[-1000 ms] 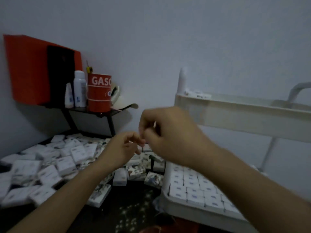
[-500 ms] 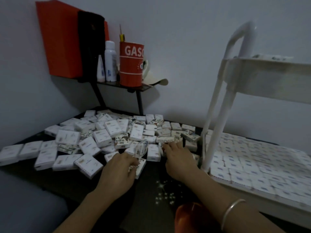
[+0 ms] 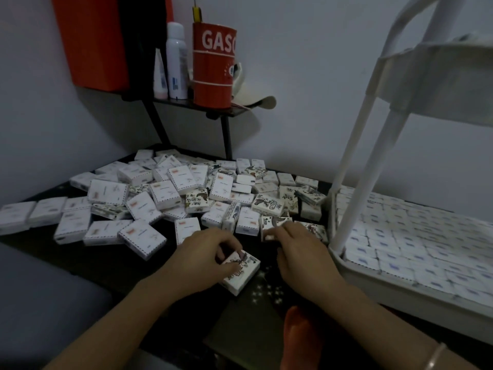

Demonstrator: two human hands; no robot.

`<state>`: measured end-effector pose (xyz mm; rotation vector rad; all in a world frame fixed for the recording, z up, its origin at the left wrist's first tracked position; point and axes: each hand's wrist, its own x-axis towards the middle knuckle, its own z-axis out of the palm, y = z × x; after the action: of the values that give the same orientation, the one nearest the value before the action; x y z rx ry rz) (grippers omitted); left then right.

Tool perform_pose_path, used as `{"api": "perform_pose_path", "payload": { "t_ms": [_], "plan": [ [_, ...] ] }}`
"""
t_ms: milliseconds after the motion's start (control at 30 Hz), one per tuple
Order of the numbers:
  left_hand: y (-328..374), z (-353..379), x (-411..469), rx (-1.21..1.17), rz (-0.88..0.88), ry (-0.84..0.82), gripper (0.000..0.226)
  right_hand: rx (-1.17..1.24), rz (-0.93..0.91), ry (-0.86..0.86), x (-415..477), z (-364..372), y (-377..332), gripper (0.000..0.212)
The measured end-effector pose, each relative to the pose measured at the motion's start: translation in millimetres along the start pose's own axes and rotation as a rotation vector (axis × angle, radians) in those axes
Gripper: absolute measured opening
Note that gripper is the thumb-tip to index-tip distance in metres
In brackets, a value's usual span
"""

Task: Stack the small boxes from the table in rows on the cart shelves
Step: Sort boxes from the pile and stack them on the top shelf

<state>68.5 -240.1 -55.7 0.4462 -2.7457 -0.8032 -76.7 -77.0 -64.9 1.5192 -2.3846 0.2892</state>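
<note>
Dozens of small white cardboard boxes [image 3: 170,193] lie in a loose heap on the dark tabletop [image 3: 128,263], spread from 9 to 12 o'clock of the two hands. The left grip [image 3: 205,252] is curled round one picture-printed white box [image 3: 242,273] at the heap's near edge; thumb and fingers pinch its far corner, and the box tilts with its near end on the tabletop. The right grip [image 3: 301,252], just beside it at 3 o'clock, lies palm down with its fingers bent onto another printed box [image 3: 274,225]. Whether it has hold of that box cannot be told. A thin pale bracelet [image 3: 434,356] circles the right wrist.

At 3 o'clock stands a white plastic cart [image 3: 365,169]. Its lower shelf [image 3: 373,281] is packed with flat rows of shelved boxes [image 3: 400,236]. At 11 o'clock a black wall shelf [image 3: 192,105] carries a red tin marked "GASO" [image 3: 213,68] and a white spray bottle [image 3: 176,60].
</note>
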Motion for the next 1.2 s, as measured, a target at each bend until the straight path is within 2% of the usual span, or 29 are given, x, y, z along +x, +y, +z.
{"api": "perform_pose_path", "payload": {
  "t_ms": [100, 167, 300, 400, 567, 700, 800, 867, 933, 1033, 1200],
  "plan": [
    [-2, 1, 3, 0.072, -0.128, -0.078, 0.054, -0.056, 0.023, -0.055, 18, 3, 12, 0.065],
    [0, 0, 3, 0.135, -0.177, -0.13, 0.062, -0.101, 0.027, -0.14, 26, 7, 16, 0.072],
    [6, -2, -2, 0.203, -0.173, -0.146, 0.045, 0.013, 0.119, -0.092, 34, 6, 17, 0.079],
    [12, 1, -3, 0.071, -0.147, -0.172, 0.036, 0.132, 0.213, -0.104, 35, -2, 20, 0.096],
    [21, 9, -5, -0.158, -0.138, -0.132, 0.033, 0.199, 0.155, -0.243, 23, -10, 16, 0.071],
    [24, 6, -9, -0.434, -0.186, -0.073, 0.029, 0.355, 0.089, -0.255, 0, -11, 13, 0.062],
    [28, -9, -9, -0.562, -0.216, -0.016, 0.031, 0.615, 0.125, -0.27, -18, -22, 14, 0.058],
    [36, -23, -7, -0.553, -0.184, 0.037, 0.033, 0.84, 0.166, -0.272, -26, -34, 14, 0.057],
    [54, -39, -3, -0.513, -0.15, 0.129, 0.036, 0.9, 0.167, -0.245, -32, -48, 15, 0.055],
    [92, -72, 7, -0.565, -0.06, 0.28, 0.035, 0.881, 0.125, -0.17, -40, -80, 18, 0.054],
    [186, -140, 30, -0.546, 0.271, 0.437, 0.029, 0.792, 0.038, 0.002, -46, -168, 28, 0.049]
  ]
}}
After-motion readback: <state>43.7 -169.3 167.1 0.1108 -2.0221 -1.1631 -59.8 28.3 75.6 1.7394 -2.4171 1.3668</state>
